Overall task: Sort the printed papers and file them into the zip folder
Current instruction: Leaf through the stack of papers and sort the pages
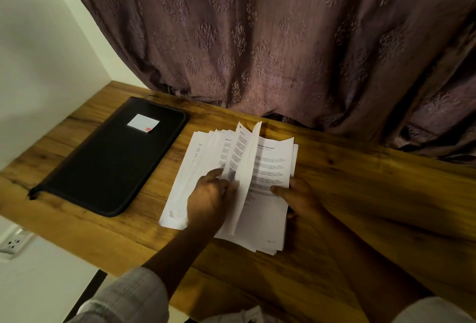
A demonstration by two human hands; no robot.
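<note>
Head view, from the left: one white wall socket (11,243) sits low on the pale wall (38,65), below the edge of the brown wooden table (360,194). On the table's left part lies one flat black rectangular zip folder (110,163), closed, with one white label (143,123) on its cover that has a small red mark at one corner. Just right of it, apart from the folder, lies one pile of white printed papers (268,219), fanned out toward the left; how many sheets it holds cannot be counted.

Two bare hands work on the pile. The left hand (208,199), coming out of a grey ribbed sleeve (128,294), pinches one raised sheet (244,168) that stands on edge and curves over the middle of the pile. The right hand (296,199) holds the pile's right side, with its thumb pressed on the top page and its fingers hidden under the edge. Behind the table hangs one mauve curtain (283,39) with a woven leaf pattern.
</note>
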